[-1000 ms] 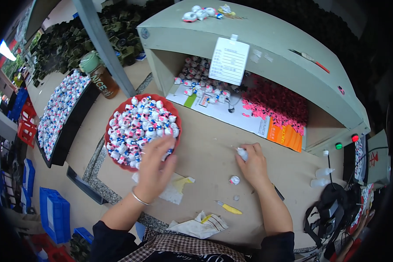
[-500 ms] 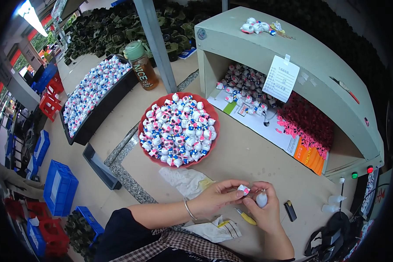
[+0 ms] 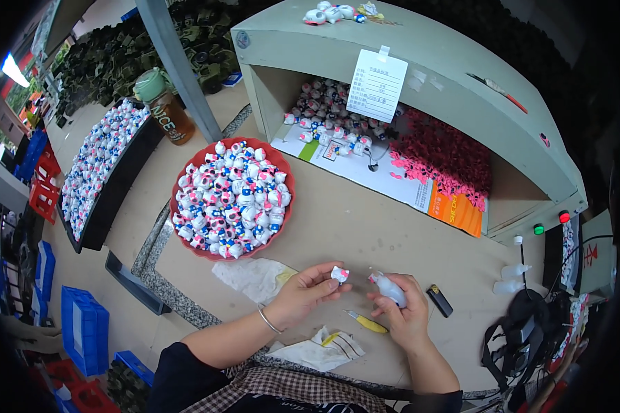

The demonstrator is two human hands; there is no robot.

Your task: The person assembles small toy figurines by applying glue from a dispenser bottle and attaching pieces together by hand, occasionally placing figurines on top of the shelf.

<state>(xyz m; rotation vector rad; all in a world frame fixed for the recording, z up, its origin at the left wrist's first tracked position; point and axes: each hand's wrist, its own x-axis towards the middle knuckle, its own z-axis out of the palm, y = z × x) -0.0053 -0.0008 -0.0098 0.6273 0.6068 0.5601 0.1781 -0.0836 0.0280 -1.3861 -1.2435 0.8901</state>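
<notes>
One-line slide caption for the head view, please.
Left hand pinches a small toy figure; right hand holds a small squeeze bottle.

A small white figure [image 3: 339, 274] with pink and blue markings is noted, as is a white squeeze bottle [image 3: 388, 288]. The round tray [image 3: 180, 177] is red and heaped with white figures [image 3: 231, 199] spotted in pink and blue (the same pattern throughout). A yellow-handled tool [image 3: 366, 323] and a black lighter [image 3: 440, 300] are recorded on the tan worktop [image 3: 365, 227]. The shelf unit [image 3: 420, 62] is pale grey-green; pink pieces [image 3: 444, 153] are seen inside. A checked brown-and-white garment [image 3: 282, 389] is noted.
</notes>
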